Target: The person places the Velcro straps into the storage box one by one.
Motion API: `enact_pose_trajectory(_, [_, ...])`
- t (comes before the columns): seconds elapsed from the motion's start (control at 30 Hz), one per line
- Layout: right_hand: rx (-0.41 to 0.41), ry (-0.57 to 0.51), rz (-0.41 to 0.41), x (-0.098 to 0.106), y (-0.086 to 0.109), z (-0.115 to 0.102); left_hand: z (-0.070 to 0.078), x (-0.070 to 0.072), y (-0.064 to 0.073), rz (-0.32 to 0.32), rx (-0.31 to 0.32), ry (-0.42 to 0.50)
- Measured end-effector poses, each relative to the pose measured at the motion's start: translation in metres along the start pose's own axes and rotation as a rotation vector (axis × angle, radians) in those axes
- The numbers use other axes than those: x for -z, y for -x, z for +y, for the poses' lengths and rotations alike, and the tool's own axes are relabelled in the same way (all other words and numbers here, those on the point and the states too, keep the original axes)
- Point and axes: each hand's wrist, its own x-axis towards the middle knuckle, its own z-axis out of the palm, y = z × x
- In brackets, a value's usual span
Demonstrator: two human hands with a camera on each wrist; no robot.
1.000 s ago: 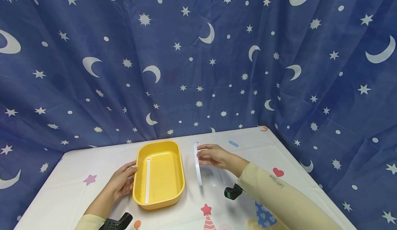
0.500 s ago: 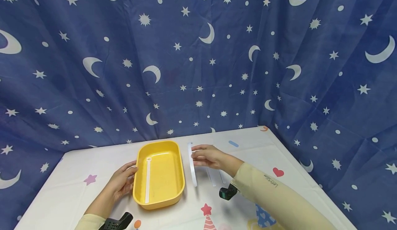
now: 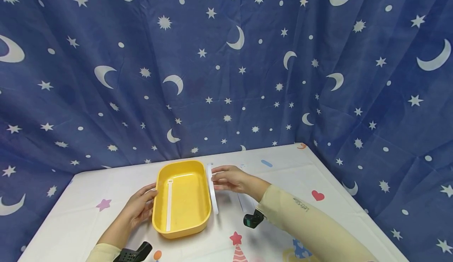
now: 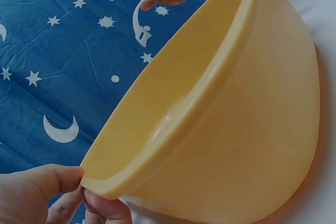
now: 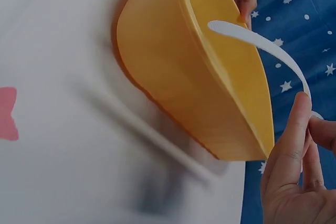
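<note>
A yellow plastic box, open at the top, stands on the table with one white strap lying lengthwise inside along its left side. My left hand pinches the box's left rim between thumb and fingers. Beside the right rim, my right hand pinches a second white strap near one end. This strap is flat and curved, with a slotted head that shows in the left wrist view. In the right wrist view its free end overlaps the box opening.
Another white strap lies on the table to the right of the box, partly behind the right arm. A white cloth with coloured prints covers the table. A blue curtain with moons and stars hangs behind.
My right hand has moved left with the white strap, from well right of the box to beside its right rim. The left hand and the box have stayed put.
</note>
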Motion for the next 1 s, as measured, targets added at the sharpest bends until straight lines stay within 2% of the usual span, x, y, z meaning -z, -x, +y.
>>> enact_pose_trajectory(0.57, [0.011, 0.016, -0.045, -0.025, -0.002, 0.001, 0.000, -0.001, 0.002, 0.014, 0.006, -0.015])
enact_pose_trajectory(1.0, [0.033, 0.049, -0.026, -0.042, -0.012, 0.007, 0.000, 0.000, 0.002, 0.007, 0.005, -0.013])
